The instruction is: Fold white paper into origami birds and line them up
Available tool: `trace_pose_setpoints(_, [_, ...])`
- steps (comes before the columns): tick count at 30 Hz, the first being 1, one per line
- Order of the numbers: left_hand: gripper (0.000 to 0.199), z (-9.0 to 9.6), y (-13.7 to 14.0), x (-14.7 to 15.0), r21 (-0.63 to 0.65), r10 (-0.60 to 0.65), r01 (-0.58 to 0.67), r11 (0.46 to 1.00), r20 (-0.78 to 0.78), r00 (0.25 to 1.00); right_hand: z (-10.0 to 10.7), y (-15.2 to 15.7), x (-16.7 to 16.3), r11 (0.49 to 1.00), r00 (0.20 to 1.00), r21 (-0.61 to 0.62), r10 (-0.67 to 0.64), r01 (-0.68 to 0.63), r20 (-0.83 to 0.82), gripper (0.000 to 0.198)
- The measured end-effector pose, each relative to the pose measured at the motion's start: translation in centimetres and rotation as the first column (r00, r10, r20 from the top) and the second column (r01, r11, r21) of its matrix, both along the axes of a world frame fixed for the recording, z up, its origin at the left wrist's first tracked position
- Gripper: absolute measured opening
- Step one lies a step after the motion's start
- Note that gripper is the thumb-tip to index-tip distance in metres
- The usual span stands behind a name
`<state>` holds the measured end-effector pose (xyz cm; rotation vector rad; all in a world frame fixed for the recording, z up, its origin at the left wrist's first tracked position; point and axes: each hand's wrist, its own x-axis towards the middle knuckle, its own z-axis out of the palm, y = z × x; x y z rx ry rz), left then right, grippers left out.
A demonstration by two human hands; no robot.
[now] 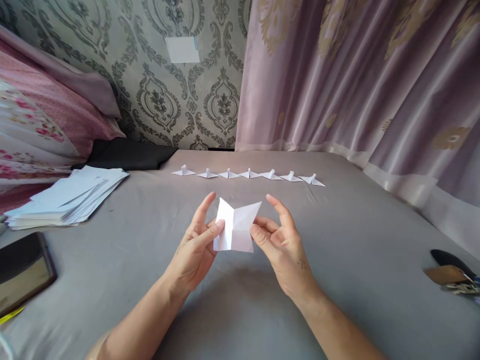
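A small white sheet of folding paper (242,227), creased down the middle and partly spread, is held up above the grey cloth surface. My left hand (198,240) pinches its left side, thumb on the front face and index finger raised. At the paper's right edge, my right hand (283,245) has its thumb and curled fingers closed on the border, its index finger sticking up. Beyond the hands, several small folded paper figures (249,173) with pointed wings stand in a row.
On the left lies a stack of white paper (71,195), with a black cloth (127,154) behind it and a phone (24,272) nearer me. Keys (463,288) with a brown tag rest at the right. Curtains (337,75) hang along the right side.
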<state>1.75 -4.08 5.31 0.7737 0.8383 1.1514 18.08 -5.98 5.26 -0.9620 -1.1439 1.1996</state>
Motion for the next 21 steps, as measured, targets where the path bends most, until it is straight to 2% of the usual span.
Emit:
trace_pose_setpoints(4, [0.056, -0.5, 0.2, -0.1, 0.009, 0.056, -0.056, 0.998, -0.008, 0.998, 0.0, 0.2, 0.2, 1.0, 0.999, -0.019, 0.016, -0.016, -0.035, 0.053])
trace_pose_setpoints(9, [0.029, -0.9, 0.2, 0.0, 0.003, 0.072, -0.072, 0.997, -0.005, 0.997, -0.3, 0.0, -0.1, 0.994, 0.995, -0.057, 0.099, -0.098, 0.011, 0.025])
trace_pose_setpoints(12, [0.026, -0.6, 0.1, 0.1, 0.008, 0.033, -0.033, 0.999, -0.022, 0.999, -0.4, 0.1, -0.1, 0.996, 0.997, -0.077, 0.049, -0.044, 0.066, 0.025])
trace_pose_setpoints(17, [0.035, 0.1, 0.0, -0.1, 0.067, -0.039, 0.042, 0.997, -0.037, 0.999, 0.0, 0.3, 0.5, 0.996, 0.994, -0.084, 0.002, 0.007, 0.106, 0.026])
trace_pose_setpoints(21, [0.034, 0.1, 0.0, -0.2, 0.124, -0.035, 0.049, 0.991, -0.108, 0.994, 0.4, 0.1, 0.7, 0.995, 0.969, -0.079, -0.038, 0.059, 0.245, 0.026])
